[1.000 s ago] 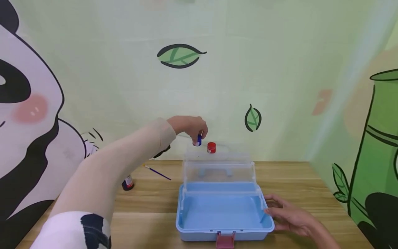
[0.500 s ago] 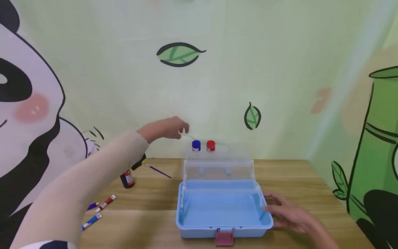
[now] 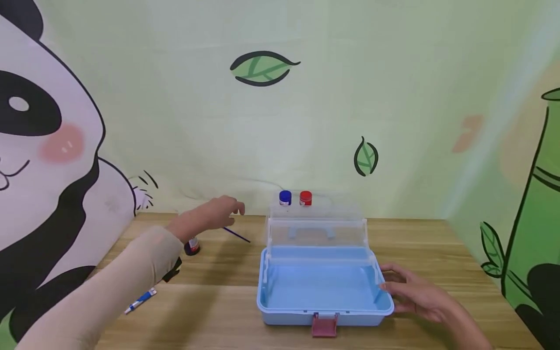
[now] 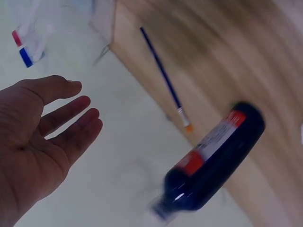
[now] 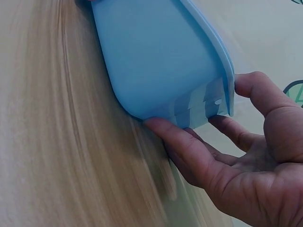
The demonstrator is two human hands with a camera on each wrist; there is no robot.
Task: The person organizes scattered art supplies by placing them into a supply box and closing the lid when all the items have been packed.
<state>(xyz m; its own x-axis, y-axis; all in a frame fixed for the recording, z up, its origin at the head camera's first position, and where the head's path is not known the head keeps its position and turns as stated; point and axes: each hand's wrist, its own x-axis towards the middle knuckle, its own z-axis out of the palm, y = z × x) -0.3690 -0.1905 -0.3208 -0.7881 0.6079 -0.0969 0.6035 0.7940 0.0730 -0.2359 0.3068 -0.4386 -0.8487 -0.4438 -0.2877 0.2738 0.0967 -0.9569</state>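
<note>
My left hand [image 3: 207,214] reaches over the back left of the table, empty, its fingers loosely bent. In the left wrist view a dark bottle [image 4: 222,151] with a red and white label and a thin blue paintbrush [image 4: 163,75] lie beyond those fingers. At the right side of a light blue storage box [image 3: 284,318], my right hand [image 3: 415,294] grips the end wall, thumb at the rim and fingers against the outside. The box's clear lid [image 3: 317,236] is raised. A blue paint jar [image 3: 285,198] and a red paint jar [image 3: 306,198] stand side by side on its clear back part.
A blue and white paint tube [image 3: 140,301] lies on the wooden table [image 3: 227,311] beside my left sleeve. The box's pink latch [image 3: 324,325] hangs down in front. Behind the table rises a pale green wall [image 3: 306,121] with printed leaves and a panda.
My left hand set the blue paint jar down beside the red one, let go, and moved left and lower toward the dark bottle. My right hand stays at the box.
</note>
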